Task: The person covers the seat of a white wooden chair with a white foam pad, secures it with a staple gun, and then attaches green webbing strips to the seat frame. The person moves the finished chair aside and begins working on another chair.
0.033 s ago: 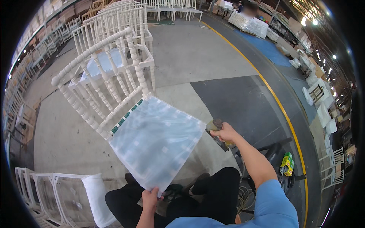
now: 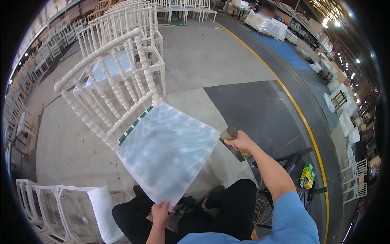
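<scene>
In front of me stands a white chair (image 2: 145,75) with a turned spindle back. A pale, see-through sheet (image 2: 174,142) covers its seat, and green strips (image 2: 132,129) line the edge by the spindles. My left hand (image 2: 161,208) pinches the sheet's near corner close to my knees. With my right hand (image 2: 240,142) I grip a staple gun (image 2: 230,133), olive with a dark head, just beside the seat's right corner. My fingers wrap its handle and partly hide it.
More white chairs (image 2: 118,20) stand behind this one and along the left. A white roll (image 2: 105,211) lies on a white frame (image 2: 59,199) at lower left. To my right are a yellow-green box (image 2: 307,177) and coiled hose (image 2: 263,211). A person (image 2: 266,10) is far back.
</scene>
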### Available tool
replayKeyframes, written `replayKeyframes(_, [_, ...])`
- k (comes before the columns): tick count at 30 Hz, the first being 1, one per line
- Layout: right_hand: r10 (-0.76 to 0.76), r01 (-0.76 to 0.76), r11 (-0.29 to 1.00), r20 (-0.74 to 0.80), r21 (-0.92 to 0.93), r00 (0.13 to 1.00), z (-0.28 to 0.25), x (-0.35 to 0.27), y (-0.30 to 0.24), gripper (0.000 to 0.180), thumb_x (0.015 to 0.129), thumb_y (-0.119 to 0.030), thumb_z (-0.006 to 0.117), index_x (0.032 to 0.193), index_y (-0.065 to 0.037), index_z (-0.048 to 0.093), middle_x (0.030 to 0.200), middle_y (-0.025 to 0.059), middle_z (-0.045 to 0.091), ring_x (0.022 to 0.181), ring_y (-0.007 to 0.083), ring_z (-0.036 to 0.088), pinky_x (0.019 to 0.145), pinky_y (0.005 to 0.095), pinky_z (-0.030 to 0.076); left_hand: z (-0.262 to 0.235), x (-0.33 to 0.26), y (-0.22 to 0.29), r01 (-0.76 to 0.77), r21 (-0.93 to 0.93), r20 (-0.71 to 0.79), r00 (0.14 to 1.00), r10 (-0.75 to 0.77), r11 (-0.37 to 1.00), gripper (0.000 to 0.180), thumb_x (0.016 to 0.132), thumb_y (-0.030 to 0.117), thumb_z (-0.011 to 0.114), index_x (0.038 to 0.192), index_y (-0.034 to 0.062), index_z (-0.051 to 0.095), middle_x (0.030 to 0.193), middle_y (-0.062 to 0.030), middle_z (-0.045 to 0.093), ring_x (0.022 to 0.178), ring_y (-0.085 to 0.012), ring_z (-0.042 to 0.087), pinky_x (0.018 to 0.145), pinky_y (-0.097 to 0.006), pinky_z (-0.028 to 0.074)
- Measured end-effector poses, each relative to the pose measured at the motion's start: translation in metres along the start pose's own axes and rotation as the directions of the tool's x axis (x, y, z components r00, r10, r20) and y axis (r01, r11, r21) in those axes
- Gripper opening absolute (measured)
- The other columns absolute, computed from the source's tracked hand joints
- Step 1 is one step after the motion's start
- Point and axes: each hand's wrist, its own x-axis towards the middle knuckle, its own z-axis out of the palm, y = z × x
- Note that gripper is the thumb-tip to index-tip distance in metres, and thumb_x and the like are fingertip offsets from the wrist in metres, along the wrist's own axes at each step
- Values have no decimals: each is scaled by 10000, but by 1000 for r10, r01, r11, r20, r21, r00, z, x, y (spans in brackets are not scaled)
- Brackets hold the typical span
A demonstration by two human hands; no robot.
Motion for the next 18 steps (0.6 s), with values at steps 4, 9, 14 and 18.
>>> replayKeyframes(4, [12, -10, 996, 29, -89, 1000, 13, 23, -5, 307, 887, -315, 880, 943, -51, 734, 732, 35, 686, 551, 140, 590, 540, 360, 483, -6, 3, -3, 7, -4, -15, 1000, -7, 1000, 275, 1048, 95, 634, 1245, -93, 667, 962, -170, 777, 694, -222, 747, 548, -327, 600])
replayKeyframes(9, [29, -30, 990, -15, -138, 999, 5, 27, -3, 341, 873, -334, 887, 985, -38, 758, 746, 47, 704, 551, 148, 605, 555, 353, 502, 3, 11, 3, -34, -3, 14, 999, 34, 999, 266, 1050, 91, 629, 1237, -94, 670, 953, -174, 773, 699, -230, 750, 553, -325, 603])
replayKeyframes(14, [14, -13, 999, 12, -50, 1000, 20, 6, -1, 348, 875, -338, 885, 971, -33, 747, 754, 32, 699, 555, 136, 611, 545, 343, 502, 0, 9, 1, -60, -22, 7, 998, 60, 998, 254, 1045, 94, 627, 1206, -94, 683, 924, -173, 773, 666, -219, 737, 543, -318, 591])
replayKeyframes(18, [25, -17, 996, 100, -85, 995, 37, -8, -13, 297, 908, -270, 870, 1049, -35, 755, 796, 23, 712, 564, 129, 589, 553, 326, 487, -1, 9, 0, -81, 9, -2, 997, 81, 997, 244, 1051, 109, 633, 1187, -85, 695, 876, -154, 771, 628, -200, 724, 523, -302, 565])
